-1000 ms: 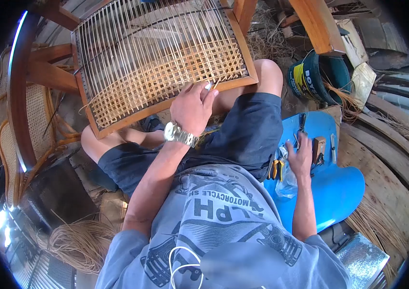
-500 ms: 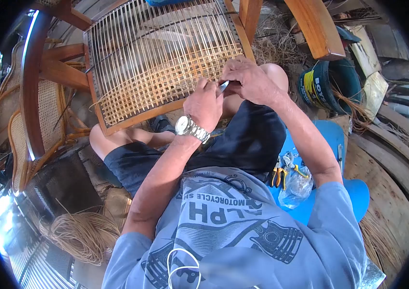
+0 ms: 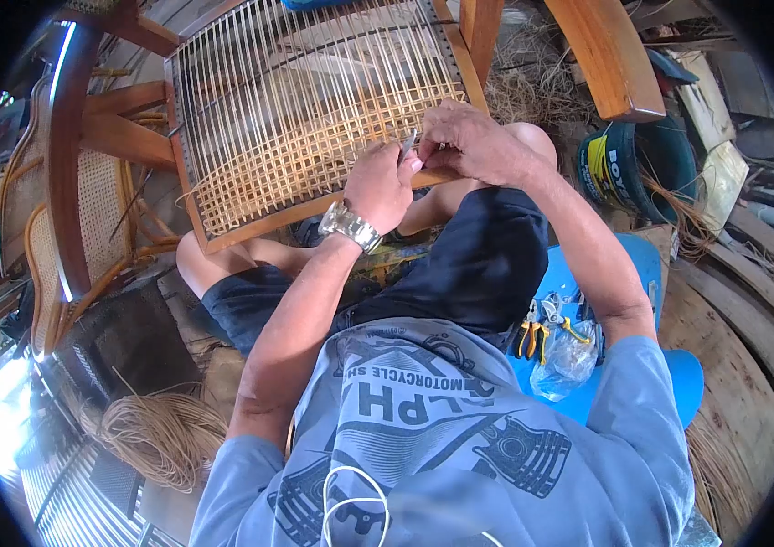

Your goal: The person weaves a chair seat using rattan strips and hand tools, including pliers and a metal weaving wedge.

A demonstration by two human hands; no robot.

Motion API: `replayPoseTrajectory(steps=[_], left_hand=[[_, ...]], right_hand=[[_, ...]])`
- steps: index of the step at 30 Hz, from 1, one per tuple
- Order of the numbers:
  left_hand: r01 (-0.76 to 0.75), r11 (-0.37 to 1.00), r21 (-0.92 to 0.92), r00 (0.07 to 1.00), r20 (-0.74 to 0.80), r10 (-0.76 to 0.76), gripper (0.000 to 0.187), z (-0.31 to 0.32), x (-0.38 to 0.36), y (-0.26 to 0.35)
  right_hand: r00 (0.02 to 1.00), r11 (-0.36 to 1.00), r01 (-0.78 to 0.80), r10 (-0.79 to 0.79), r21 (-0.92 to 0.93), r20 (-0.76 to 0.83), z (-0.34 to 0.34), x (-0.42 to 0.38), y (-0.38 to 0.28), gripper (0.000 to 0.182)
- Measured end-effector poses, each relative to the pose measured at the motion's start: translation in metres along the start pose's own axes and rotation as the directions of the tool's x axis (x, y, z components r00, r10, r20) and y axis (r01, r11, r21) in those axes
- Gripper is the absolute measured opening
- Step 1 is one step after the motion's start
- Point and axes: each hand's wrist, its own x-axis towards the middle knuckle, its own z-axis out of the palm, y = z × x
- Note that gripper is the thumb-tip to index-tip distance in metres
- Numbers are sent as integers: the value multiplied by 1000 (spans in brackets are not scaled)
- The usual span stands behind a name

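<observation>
A wooden chair seat frame [image 3: 264, 221] with partly woven cane rests across my knees. My left hand [image 3: 376, 187], with a metal wristwatch, is closed around a small metal tool [image 3: 408, 146] at the frame's near right corner. My right hand [image 3: 474, 141] sits just to the right of it with curled fingers, its fingertips against the tool's tip and the frame edge. Whatever the right fingers pinch is hidden.
A blue stool [image 3: 656, 273] at my right carries yellow-handled pliers [image 3: 529, 337] and a clear plastic bag [image 3: 565, 360]. A dark bucket [image 3: 629, 164] with cane strands stands beyond it. A coil of cane [image 3: 159, 438] lies lower left, with cane-backed chairs [image 3: 50, 210] at the left.
My right hand left the tools on the blue stool and came up to the frame corner beside my left hand. Both hands then shifted slightly up along the frame edge.
</observation>
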Motion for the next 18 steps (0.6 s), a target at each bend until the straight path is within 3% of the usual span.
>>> replayPoseTrajectory(steps=[2, 6, 8, 13, 16, 18], left_hand=[[-70, 984, 165, 986, -138, 94, 15, 4, -6, 3], [-48, 963, 263, 971, -213, 107, 15, 13, -9, 6], [0, 995, 101, 982, -190, 20, 18, 12, -5, 3], [59, 998, 0, 938, -341, -56, 22, -22, -34, -14], [216, 972, -94, 924, -302, -235, 27, -43, -65, -30], [229, 960, -161, 912, -310, -269, 27, -44, -85, -49]], right_hand=[[1000, 999, -12, 12, 42, -3, 1, 0, 0, 13], [998, 999, -27, 29, 46, -51, 5, -4, -1, 10], [996, 1000, 6, -4, 25, -89, 9, -6, 1, 10], [992, 988, 92, -101, -125, -72, 6, -6, -5, 11], [997, 977, 79, -81, -197, -4, 6, -3, -8, 8], [996, 981, 88, -88, -173, 8, 7, 0, -6, 8]])
